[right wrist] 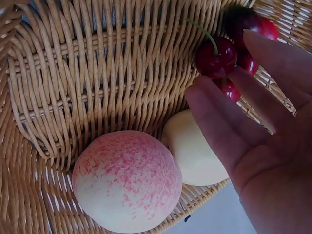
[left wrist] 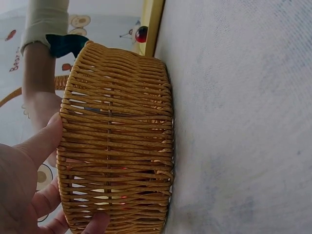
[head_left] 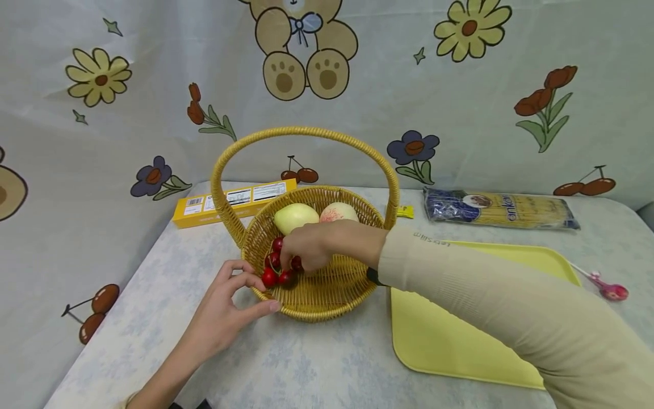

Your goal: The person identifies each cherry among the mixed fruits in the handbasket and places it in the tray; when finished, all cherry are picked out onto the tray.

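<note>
Cherries (head_left: 278, 270) lie at 9 o'clock inside the wicker basket (head_left: 327, 292); the right hand (head_left: 311, 244) pinches them, not yet lifted. The left hand (head_left: 230, 307) grips the rim.

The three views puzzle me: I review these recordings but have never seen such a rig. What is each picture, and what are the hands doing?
No machine here: a person works with bare hands and wears three cameras. The wide picture comes from the head, looking down at a table. The other two come from the wrists.

The left hand holds the outside wall of a wicker basket; its wrist view shows that wall close up. The right hand reaches inside to the cherries, fingers touching them; a firm grip is not clear. A peach and a pale fruit also lie inside.

Beside the basket are a yellow tray, a pasta packet, a yellow box and a pink spoon.
</note>
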{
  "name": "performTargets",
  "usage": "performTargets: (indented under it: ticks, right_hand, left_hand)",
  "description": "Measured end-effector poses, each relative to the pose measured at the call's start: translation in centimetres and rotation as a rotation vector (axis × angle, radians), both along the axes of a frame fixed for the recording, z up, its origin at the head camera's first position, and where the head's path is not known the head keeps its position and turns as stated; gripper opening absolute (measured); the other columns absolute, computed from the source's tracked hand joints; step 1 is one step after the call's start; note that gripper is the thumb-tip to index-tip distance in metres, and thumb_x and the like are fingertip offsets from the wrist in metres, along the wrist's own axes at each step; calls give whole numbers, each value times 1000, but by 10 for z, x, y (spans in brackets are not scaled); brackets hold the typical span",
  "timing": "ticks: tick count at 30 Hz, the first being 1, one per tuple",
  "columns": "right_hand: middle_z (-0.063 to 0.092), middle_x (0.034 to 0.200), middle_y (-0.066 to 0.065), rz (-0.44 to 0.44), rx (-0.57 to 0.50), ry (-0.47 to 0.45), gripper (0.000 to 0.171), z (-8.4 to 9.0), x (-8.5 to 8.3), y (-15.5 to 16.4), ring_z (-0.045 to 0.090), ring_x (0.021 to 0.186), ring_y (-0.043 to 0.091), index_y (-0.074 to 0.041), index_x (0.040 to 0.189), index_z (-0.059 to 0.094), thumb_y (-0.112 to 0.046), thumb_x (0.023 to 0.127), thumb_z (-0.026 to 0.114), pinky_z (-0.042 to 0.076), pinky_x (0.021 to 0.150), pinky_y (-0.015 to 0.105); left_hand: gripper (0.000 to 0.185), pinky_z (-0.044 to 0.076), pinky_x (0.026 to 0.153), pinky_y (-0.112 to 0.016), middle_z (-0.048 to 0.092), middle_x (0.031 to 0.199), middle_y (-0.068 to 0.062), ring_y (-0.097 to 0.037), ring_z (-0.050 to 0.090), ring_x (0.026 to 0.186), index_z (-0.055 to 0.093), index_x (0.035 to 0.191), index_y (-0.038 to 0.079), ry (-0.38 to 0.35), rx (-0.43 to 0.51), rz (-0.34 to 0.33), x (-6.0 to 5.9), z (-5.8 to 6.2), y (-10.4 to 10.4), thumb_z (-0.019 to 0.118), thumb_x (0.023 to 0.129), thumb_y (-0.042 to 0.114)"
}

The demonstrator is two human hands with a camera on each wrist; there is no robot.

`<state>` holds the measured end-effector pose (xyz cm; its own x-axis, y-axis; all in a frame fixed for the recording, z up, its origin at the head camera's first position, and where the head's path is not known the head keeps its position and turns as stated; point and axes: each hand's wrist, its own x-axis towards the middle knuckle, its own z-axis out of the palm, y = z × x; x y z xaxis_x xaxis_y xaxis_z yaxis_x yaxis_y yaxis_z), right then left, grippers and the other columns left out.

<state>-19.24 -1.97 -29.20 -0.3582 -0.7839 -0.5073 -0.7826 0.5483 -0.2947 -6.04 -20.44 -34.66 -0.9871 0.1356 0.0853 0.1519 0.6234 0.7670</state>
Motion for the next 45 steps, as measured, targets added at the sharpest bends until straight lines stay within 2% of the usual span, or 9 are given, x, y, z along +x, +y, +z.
performTargets:
  ticks: [5,11,17,22,27,31,34,39,45]
  right_hand:
    - [65,105,-6,0,19,-2,34,-3,-2,0,55,97,14,-19,114,74,4,89,66,47,87,26]
    - [66,111,-4,13,37,7,36,-5,-2,-2,54,98,14,-17,116,73,5,88,64,47,89,27]
    - [67,109,-5,11,25,32,26,0,-2,2,56,101,12,-17,112,76,-5,89,71,48,90,28]
    - [66,97,-6,3,-46,21,18,11,-3,10,57,93,13,-15,103,77,-13,85,78,48,83,28]
    - [64,97,-6,2,-122,-14,23,19,-1,23,55,86,12,-13,107,75,-15,85,80,47,79,27]
    - [63,91,-7,14,-171,-14,16,23,1,33,54,80,12,-14,99,74,-14,84,79,47,73,26]
    - [64,87,-11,15,-182,2,12,23,1,39,56,80,11,-16,94,75,-12,84,78,48,74,27]
    - [65,87,-14,16,-204,9,16,23,4,46,57,84,9,-18,93,75,-4,85,74,45,87,33]
    - [64,90,-10,18,-309,-5,17,26,17,66,55,80,10,-18,91,71,-2,87,72,48,77,28]
  left_hand:
    - [27,43,92,-52,43,115,0,-27,49,111,66,85,18,-5,2,1,0,0,0,85,78,35]
    - [27,42,91,-51,44,115,0,-26,48,113,66,85,18,-1,-3,3,0,0,0,85,78,35]
    - [27,42,90,-50,44,115,1,-25,48,112,66,85,18,1,-17,4,0,0,0,85,78,36]
    - [28,43,90,-52,43,116,1,-27,49,113,66,86,17,-7,-24,7,0,1,0,85,78,36]
    - [28,43,91,-52,44,117,0,-27,48,114,66,86,17,-6,-21,6,0,1,0,84,79,36]
    - [28,42,91,-52,43,116,0,-27,47,114,65,86,17,0,-18,6,0,1,0,84,79,36]
    - [27,42,91,-52,43,115,1,-26,47,113,65,85,18,0,-13,7,0,0,0,85,78,35]
    - [27,43,91,-52,44,115,0,-27,49,112,65,85,18,0,-10,11,0,-1,0,85,78,34]
    - [28,43,92,-52,44,115,0,-27,49,112,66,85,16,-2,-5,10,0,-1,0,86,77,34]
